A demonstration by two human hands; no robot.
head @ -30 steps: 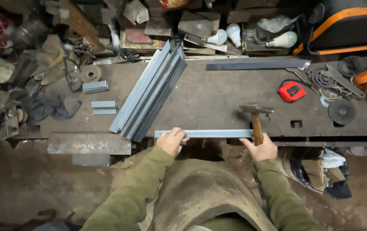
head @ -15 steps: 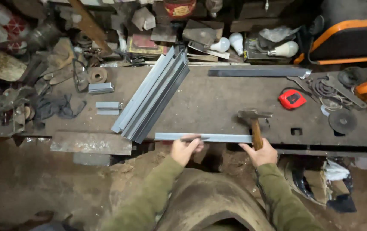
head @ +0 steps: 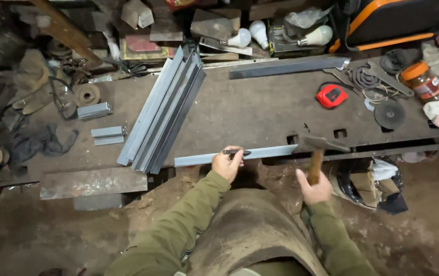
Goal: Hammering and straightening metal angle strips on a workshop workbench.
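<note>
Left hand (head: 226,163) hides the punch's (head: 236,152) grip; right hand (head: 314,188) covers the hammer (head: 317,148) handle's end.

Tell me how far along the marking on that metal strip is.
Done: the metal strip lies alone along the bench's front edge, apart from the stacked bars. In hand: the left hand holds a dark punch on it; the right hand grips the hammer. Left: no mark visible on the strip.
</note>
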